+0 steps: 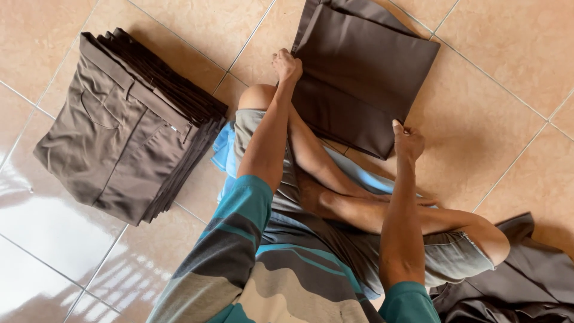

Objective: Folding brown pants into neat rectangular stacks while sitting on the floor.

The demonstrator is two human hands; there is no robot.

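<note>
I sit cross-legged on a tiled floor. In front of my knees lies a folded dark brown pair of trousers [365, 78], spread flat on the tiles. My left hand [287, 64] grips its near left corner. My right hand [408, 141] pinches its near right corner. Both arms reach forward over my legs.
A neat stack of folded brown trousers [128, 125] stands on the floor to my left. A heap of unfolded dark brown cloth [526, 275] lies by my right knee. A light blue cloth [224, 146] is under my legs. Beige glossy tiles [496, 131] surround everything.
</note>
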